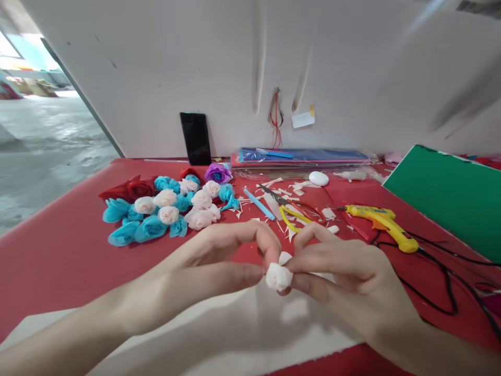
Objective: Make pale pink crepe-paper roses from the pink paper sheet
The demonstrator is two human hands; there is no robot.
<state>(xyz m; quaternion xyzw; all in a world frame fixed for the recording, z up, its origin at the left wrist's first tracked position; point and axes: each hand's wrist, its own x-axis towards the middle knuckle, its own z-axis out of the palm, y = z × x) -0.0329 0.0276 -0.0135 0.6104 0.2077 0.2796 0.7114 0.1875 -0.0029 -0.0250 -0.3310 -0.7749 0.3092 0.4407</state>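
A small white paper flower (278, 277) is pinched between both hands above a pale sheet of paper (219, 334). My left hand (219, 256) grips it from the left with thumb and bent forefinger. From the right, the thumb and fingertips of my right hand (344, 277) press on its side. Beyond my hands lie scissors (291, 214) with yellow and red handles and a light blue pen (259, 203), among white paper scraps. Several finished flowers sit to the left, such as a blue one (151, 228), a pale pink one (169, 214) and a purple one (218, 174).
A yellow glue gun (383, 224) lies at right, its black cable (450, 287) looping over the red table (50, 261). A green board (450, 196) leans behind it. Against the back panel stand a phone (195, 138) and wrapped blue sheets (313, 155). A white oval object (318, 178) is nearby.
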